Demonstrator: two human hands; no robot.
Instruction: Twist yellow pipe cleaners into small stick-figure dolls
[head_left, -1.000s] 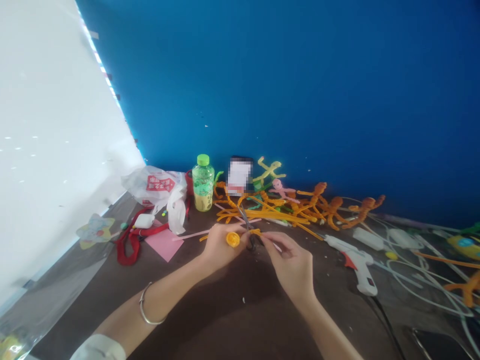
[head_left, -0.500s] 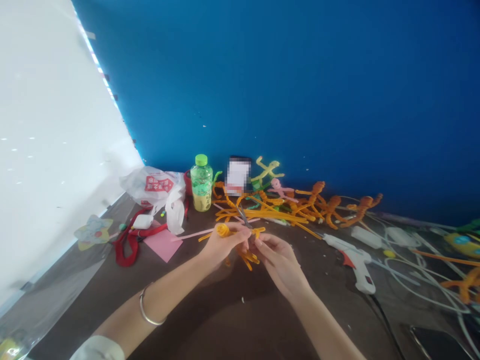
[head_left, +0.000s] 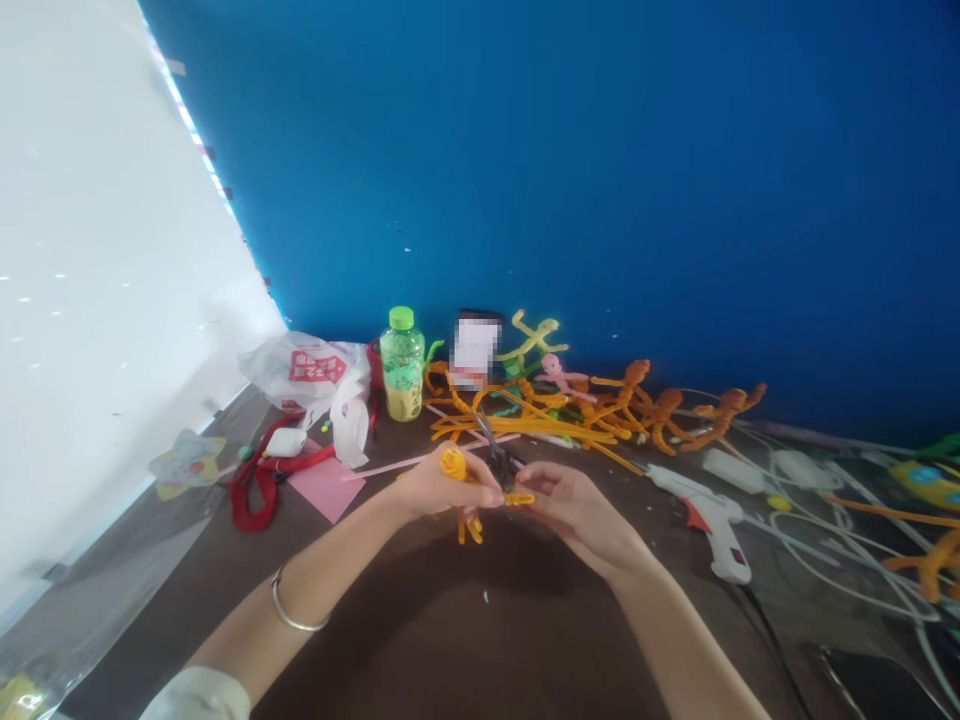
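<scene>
My left hand [head_left: 431,488] is closed round a yellow-orange pipe cleaner figure [head_left: 453,462]. Its coiled round head shows above my fingers, and loose legs hang below them. A short twisted limb of the figure sticks out to the right, past my left thumb. My right hand [head_left: 589,515] pinches the tip of that limb between thumb and fingers. Just behind my hands lie dark-handled scissors [head_left: 504,464], blades pointing away. Loose orange pipe cleaners [head_left: 555,430] lie in a bundle beyond them.
At the back stand a green-capped bottle [head_left: 403,370] and several finished pipe cleaner figures [head_left: 664,412]. A white glue gun [head_left: 716,530] with cables lies to the right, near a phone [head_left: 885,685]. On the left are a plastic bag [head_left: 307,365], pink paper [head_left: 326,485] and a red strap [head_left: 251,505].
The figure's head has tipped more upright and its legs have swung left. My hands have lowered slightly, and the limb between them now lies level, pointing right.
</scene>
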